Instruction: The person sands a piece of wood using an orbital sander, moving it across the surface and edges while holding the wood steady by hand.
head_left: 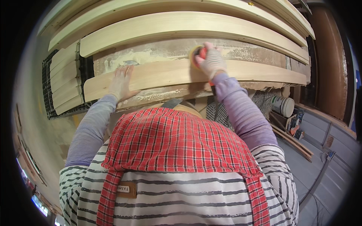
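A long pale wooden board (158, 75) with a rounded left end lies across the bench before me. My left hand (121, 83), in a thin light glove, rests spread on its left part, thumb apart toward the near edge. My right hand (212, 60), in a ribbed glove, is wrapped round a red and black power sander (197, 56) with a yellowish rim. The sander sits over the board's far edge, right of the middle; its underside is hidden. A dark cord runs down from it past my right forearm.
Beyond lies another long board (188, 23), with more boards behind. Several short wooden pieces (67, 81) sit on a black mesh at the left. Pale dust coats the worn bench top (245, 52). A white tub (283, 106) and wood strips (292, 143) are at the lower right.
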### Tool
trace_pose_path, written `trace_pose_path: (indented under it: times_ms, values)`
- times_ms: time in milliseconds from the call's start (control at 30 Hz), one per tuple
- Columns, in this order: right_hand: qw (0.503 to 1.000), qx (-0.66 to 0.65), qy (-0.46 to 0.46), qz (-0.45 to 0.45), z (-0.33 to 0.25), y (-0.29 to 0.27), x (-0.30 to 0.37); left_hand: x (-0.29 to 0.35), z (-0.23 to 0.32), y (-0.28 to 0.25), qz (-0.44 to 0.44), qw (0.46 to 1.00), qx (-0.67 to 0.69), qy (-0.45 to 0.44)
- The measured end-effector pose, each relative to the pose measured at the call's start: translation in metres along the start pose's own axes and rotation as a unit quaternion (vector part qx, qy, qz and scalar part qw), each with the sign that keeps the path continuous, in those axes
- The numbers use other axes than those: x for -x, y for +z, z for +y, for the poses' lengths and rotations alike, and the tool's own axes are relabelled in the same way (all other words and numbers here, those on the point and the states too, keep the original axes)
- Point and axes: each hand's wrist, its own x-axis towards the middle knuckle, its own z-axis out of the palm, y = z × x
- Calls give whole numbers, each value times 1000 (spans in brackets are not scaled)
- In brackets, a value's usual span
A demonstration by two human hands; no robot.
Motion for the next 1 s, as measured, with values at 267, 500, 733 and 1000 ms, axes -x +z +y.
trace_pose_path:
  times_ms: [267,500,733,1000]
  values:
    - [979,61,161,111,158,-56,-32,-4,0,-1,-22,1000,-11,-8]
    - [948,79,273,140,205,-75,-31,-4,-3,5,-1,1000,-24,-2]
    - [989,53,116,79,81,-29,11,-1,1,1,9,1000,-7,-6]
    - [993,22,-48,-110,-100,29,64,-2,7,-5,-10,999,-44,-5]
